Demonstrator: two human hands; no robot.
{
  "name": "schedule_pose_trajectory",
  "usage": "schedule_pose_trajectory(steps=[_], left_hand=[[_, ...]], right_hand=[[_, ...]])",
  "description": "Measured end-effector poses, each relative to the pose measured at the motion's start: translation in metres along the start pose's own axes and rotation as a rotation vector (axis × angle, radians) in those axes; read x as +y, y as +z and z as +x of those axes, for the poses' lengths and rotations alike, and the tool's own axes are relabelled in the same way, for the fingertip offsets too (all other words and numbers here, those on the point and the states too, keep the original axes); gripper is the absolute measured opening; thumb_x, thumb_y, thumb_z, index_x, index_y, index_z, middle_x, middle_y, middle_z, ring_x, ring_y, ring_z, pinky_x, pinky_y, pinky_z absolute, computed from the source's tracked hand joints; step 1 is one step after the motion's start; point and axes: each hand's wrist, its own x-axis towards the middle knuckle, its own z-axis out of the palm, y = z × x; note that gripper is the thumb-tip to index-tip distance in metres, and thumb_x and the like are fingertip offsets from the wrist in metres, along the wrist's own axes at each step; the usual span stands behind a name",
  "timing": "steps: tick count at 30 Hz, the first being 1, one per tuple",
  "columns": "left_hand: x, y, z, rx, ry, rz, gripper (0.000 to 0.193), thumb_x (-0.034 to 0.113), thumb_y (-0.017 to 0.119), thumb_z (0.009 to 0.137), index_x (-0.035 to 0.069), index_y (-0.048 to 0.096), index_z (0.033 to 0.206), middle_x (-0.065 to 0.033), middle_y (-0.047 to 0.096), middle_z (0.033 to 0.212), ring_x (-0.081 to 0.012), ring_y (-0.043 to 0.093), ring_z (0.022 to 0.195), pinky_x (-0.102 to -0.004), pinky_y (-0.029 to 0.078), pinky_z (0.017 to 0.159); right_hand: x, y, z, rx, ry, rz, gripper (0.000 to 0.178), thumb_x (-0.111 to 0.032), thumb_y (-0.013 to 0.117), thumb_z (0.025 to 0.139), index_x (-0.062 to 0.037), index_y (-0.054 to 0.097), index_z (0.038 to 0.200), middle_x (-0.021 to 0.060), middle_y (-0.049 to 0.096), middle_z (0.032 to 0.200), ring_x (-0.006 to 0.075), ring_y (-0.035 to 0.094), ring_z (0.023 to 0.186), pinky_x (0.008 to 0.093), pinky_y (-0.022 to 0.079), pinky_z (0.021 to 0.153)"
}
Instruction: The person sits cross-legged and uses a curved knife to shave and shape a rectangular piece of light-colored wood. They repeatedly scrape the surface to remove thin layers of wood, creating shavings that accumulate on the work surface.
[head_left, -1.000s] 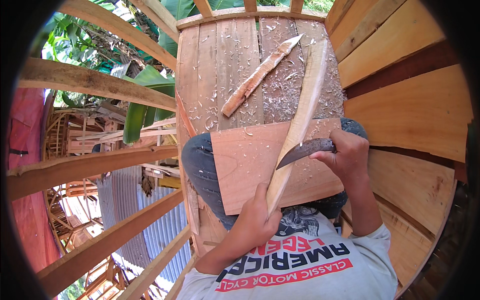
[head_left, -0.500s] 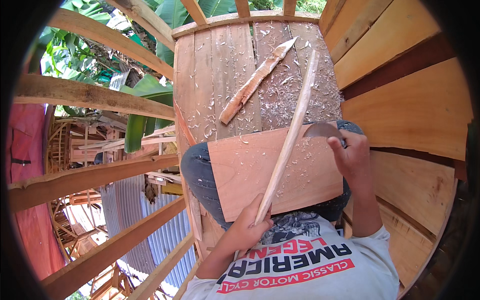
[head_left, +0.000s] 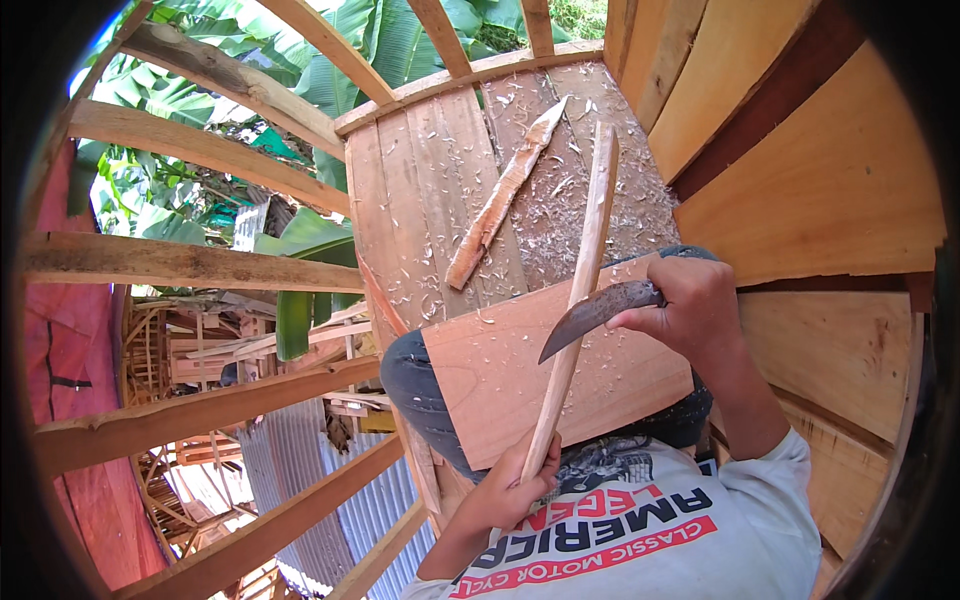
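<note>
My left hand is closed around the lower end of a long pale wooden stick, which slants up and away from me across my lap. In my right hand is a knife with a broad, curved dark blade; its handle is mostly hidden by the fingers. The blade lies across the middle of the stick, its tip pointing left and down. Beneath both rests a flat wooden board on my thighs, sprinkled with a few shavings.
A rough piece of wood with a whittled point lies on the plank floor among scattered shavings. Wooden rails run along the left, with banana leaves and corrugated sheets beyond. A plank wall stands close on the right.
The knife has come toward me and to the left, from beside the stick to across it, its blade now in full sight. My left hand keeps its hold; the view has shifted somewhat.
</note>
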Motion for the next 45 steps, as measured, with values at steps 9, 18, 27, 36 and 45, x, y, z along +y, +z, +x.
schedule_pose_trajectory(steps=[9, 18, 27, 36, 45], left_hand=[[-0.004, -0.002, 0.000, -0.057, -0.007, -0.083, 0.030, 0.009, 0.053, 0.072, 0.004, 0.042, 0.100, 0.0008, 0.041, 0.080, -0.0077, 0.039, 0.067, -0.0210, 0.034, 0.057], [-0.026, -0.001, -0.008, -0.139, -0.023, -0.187, 0.028, 0.007, 0.052, 0.072, 0.004, 0.042, 0.098, 0.0008, 0.039, 0.081, -0.0088, 0.037, 0.071, -0.0226, 0.034, 0.061], [-0.029, -0.004, -0.006, -0.166, -0.048, -0.276, 0.032, 0.007, 0.052, 0.069, 0.004, 0.041, 0.099, 0.0015, 0.037, 0.078, -0.0084, 0.037, 0.070, -0.0225, 0.033, 0.060], [-0.038, 0.000, -0.007, -0.155, -0.016, -0.253, 0.030, 0.005, 0.051, 0.070, 0.005, 0.041, 0.098, 0.0016, 0.037, 0.078, -0.0079, 0.037, 0.069, -0.0214, 0.032, 0.057], [-0.034, -0.003, -0.011, -0.095, -0.065, -0.247, 0.033, 0.013, 0.059, 0.070, 0.008, 0.039, 0.097, 0.0022, 0.037, 0.077, -0.0092, 0.037, 0.069, -0.0236, 0.033, 0.061]], right_hand=[[0.009, 0.008, 0.008, 0.033, -0.005, -0.074, 0.070, -0.074, 0.066, 0.060, -0.0098, 0.041, 0.050, 0.0081, 0.044, 0.046, 0.0268, 0.052, 0.043, 0.0351, 0.041, 0.042], [0.078, -0.019, 0.023, 0.166, 0.547, 0.151, 0.069, -0.067, 0.054, 0.083, -0.0009, 0.060, 0.065, 0.0143, 0.052, 0.051, 0.0340, 0.056, 0.051, 0.0375, 0.040, 0.048], [0.001, 0.013, 0.000, 0.019, 0.117, 0.075, 0.070, -0.072, 0.059, 0.074, -0.0055, 0.049, 0.054, 0.0129, 0.049, 0.050, 0.0319, 0.055, 0.048, 0.0391, 0.042, 0.045], [0.026, 0.016, 0.009, 0.091, 0.152, -0.072, 0.072, -0.074, 0.057, 0.073, -0.0051, 0.048, 0.054, 0.0137, 0.049, 0.049, 0.0324, 0.054, 0.046, 0.0389, 0.042, 0.044], [-0.015, 0.010, 0.004, -0.028, 0.098, 0.020, 0.068, -0.068, 0.058, 0.077, -0.0043, 0.051, 0.054, 0.0150, 0.051, 0.050, 0.0325, 0.056, 0.048, 0.0391, 0.045, 0.046]])
